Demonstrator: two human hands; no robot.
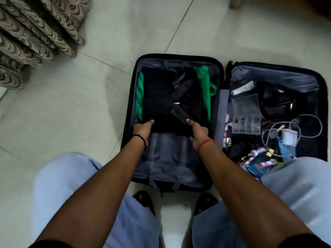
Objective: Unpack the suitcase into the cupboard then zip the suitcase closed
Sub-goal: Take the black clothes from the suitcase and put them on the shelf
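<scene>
The suitcase (222,97) lies open on the tiled floor (71,113), its left half holding a folded black garment (161,104) over green cloth (203,83), its right half a clear box (246,113), white charger (289,136), cables and small toiletries. The left hand (142,130) and right hand (198,130) grip the black garment's near edge, thumbs on top; their fingers are hidden beneath it.

Bare forearms, black band (141,138) on the left wrist, orange-red thread (206,143) on the right. Light blue trousers (75,176) across the bottom, dark patterned slippers (145,199) bottom center.
</scene>
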